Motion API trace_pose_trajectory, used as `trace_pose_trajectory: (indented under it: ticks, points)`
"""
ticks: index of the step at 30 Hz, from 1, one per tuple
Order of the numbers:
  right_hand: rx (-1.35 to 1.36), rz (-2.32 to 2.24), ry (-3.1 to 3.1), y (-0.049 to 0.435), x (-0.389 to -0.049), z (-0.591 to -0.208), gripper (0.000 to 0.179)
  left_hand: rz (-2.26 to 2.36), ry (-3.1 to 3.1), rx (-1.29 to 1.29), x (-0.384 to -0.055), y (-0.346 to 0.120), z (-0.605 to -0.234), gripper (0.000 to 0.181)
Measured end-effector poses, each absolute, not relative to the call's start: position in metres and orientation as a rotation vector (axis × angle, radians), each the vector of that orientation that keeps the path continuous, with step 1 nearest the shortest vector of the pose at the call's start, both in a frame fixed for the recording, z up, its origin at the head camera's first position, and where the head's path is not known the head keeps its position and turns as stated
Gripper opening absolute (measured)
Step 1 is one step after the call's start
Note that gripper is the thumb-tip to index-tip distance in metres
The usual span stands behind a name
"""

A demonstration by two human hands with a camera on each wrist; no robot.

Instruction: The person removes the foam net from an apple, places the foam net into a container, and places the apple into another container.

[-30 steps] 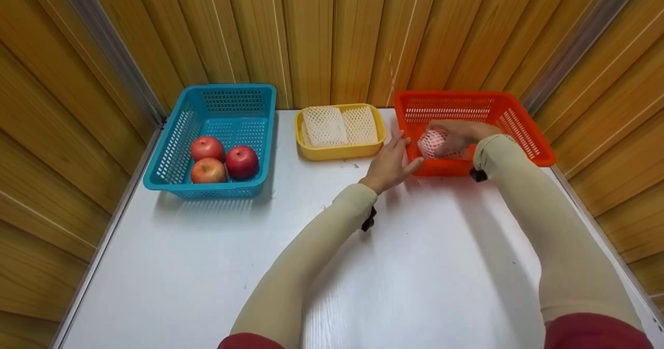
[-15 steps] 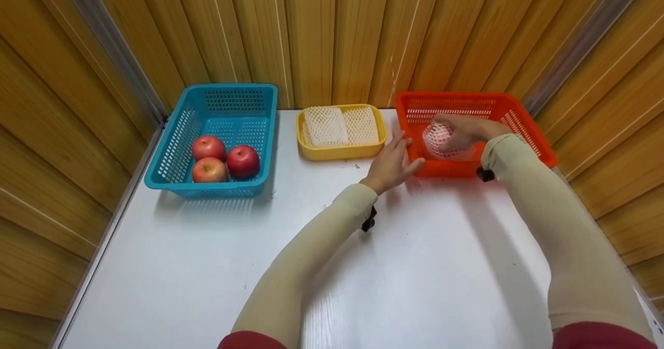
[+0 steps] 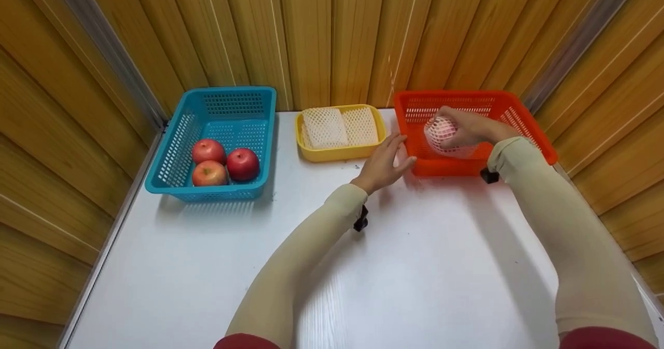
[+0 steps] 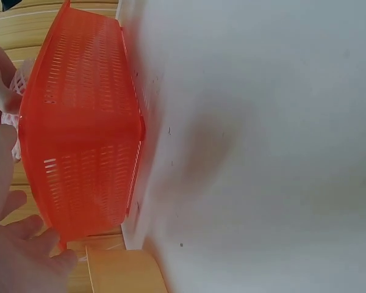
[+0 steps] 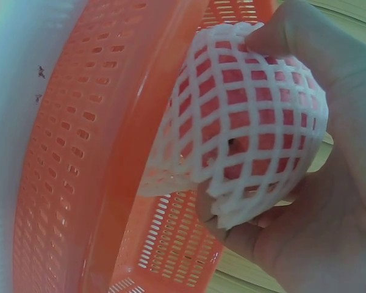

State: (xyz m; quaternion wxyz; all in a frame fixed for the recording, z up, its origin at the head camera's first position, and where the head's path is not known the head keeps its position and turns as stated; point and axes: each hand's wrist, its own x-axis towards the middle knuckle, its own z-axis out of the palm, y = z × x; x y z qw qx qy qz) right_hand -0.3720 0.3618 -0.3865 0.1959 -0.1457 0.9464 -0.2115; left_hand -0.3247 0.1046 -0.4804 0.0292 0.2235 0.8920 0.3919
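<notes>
My right hand grips an apple wrapped in a white foam net, over the inside of the orange-red basket. The thumb and fingers curl round the netted fruit, and red skin shows through the mesh. Just below it, more white net shows close to the basket's wall. My left hand has its fingers spread beside the basket's left front corner and holds nothing. In the left wrist view, the fingers lie near the basket's rim.
A yellow tray with white foam nets stands between the baskets. On the left, a blue basket contains three apples. Wood-panelled walls enclose the white table at the back and sides.
My right hand has moved right and slightly towards the back with the netted apple. The left hand has drawn a little left, away from the basket.
</notes>
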Motion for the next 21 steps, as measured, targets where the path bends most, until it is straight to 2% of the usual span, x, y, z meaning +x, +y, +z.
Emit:
trace_pose_trajectory:
  ticks: [6,13,21]
  points:
    - [-0.415,-0.660,2.677,0.367,-0.370,-0.385,0.082,1.236,2.800,0.718,-0.325,0.089,-0.481,0.068]
    - [-0.465,-0.714,2.745,0.371,-0.367,-0.387,0.075,1.323,2.790,0.735,-0.325,0.070,-0.480,0.067]
    - [-0.515,-0.722,2.774,0.369,-0.362,-0.392,0.078,1.381,2.818,0.759,-0.322,0.044,-0.481,0.067]
